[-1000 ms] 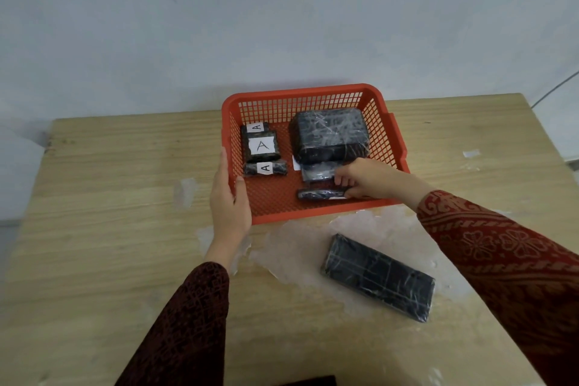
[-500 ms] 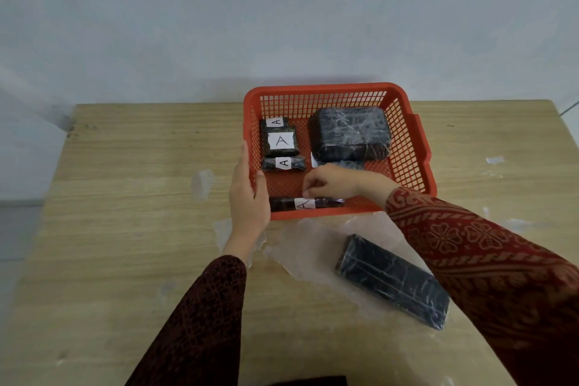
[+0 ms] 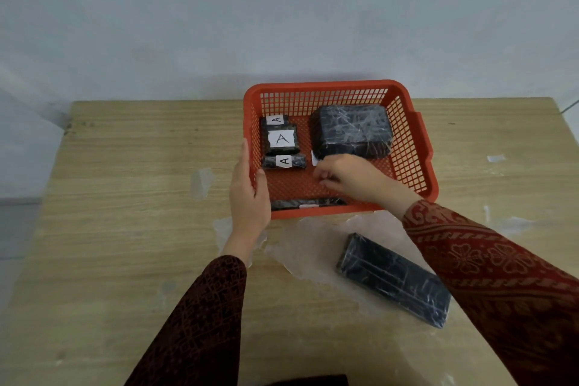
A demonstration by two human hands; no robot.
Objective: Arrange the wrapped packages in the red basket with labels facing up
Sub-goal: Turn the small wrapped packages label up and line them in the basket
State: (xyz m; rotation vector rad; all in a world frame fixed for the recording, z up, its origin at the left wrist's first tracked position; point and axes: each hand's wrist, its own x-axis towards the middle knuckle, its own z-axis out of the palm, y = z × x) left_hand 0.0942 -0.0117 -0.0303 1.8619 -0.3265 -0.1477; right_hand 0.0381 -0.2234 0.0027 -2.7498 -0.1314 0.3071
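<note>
My right hand (image 3: pixel 347 175) hangs inside the red basket (image 3: pixel 407 97), fingers curled over a small package I can barely see; only a white corner of something peeks out just beyond my knuckles, so I cannot tell whether I am gripping it or merely touching. My left hand (image 3: pixel 250 194) clasps the basket's left wall, thumb inside, fingers outside, steadying it.

Just toward me from my right hand lies a thin package (image 3: pixel 308 203), flat against the basket's near wall. Its long axis runs left to right, parallel to that wall, and its white label seems turned partly sideways rather than straight up. My right hand is the nearer and freer one, so I judge the reach falls to it.

Beyond my hand, the large wrapped package (image 3: pixel 352 130) shows no label on top. To the left, three packages (image 3: pixel 282 139) show "A" upward. Outside, near my right sleeve, a long package (image 3: pixel 393 279) lies slantwise on the table (image 3: pixel 125 197).
</note>
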